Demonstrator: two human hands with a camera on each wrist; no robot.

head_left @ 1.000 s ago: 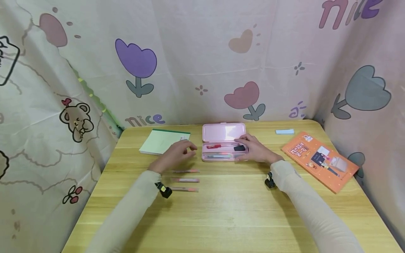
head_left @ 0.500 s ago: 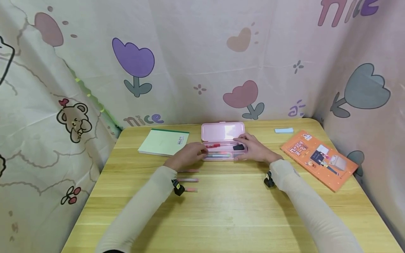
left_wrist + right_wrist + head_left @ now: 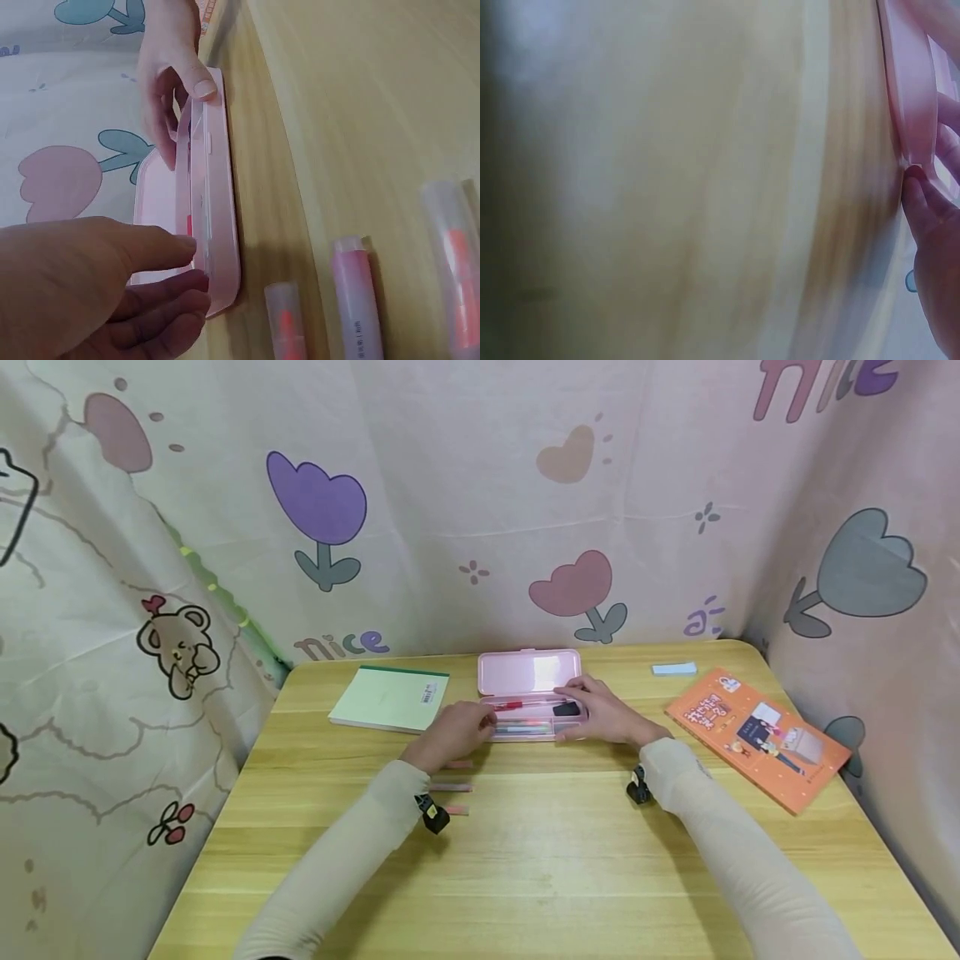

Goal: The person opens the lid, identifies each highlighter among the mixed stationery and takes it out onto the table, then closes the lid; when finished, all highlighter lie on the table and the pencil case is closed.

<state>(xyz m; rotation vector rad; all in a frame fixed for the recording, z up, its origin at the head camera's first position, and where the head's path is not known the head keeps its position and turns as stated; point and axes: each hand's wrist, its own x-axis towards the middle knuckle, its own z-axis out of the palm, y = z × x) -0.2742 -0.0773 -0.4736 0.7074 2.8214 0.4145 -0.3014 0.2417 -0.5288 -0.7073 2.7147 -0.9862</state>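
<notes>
Because the left hand [image 3: 457, 731] screens the left end of the pink case [image 3: 525, 739], its fingertips could nudge the red pen [image 3: 510, 705] out of line. That hand's fingers are loosely bent, with a gap between thumb and index; I cannot tell whether it touches or holds anything. The right hand [image 3: 606, 714] grips the case's right end, thumb on the near side, fingers behind. The case sits near the bench's [image 3: 570, 860] far edge, its lid [image 3: 513, 675] folded back. With only that end firmly held, an uneven push from the left might swivel the case. Three markers [image 3: 356, 292] lie partly under the left forearm; a low cuff or wrist camera [image 3: 432, 816] could send them rolling.
</notes>
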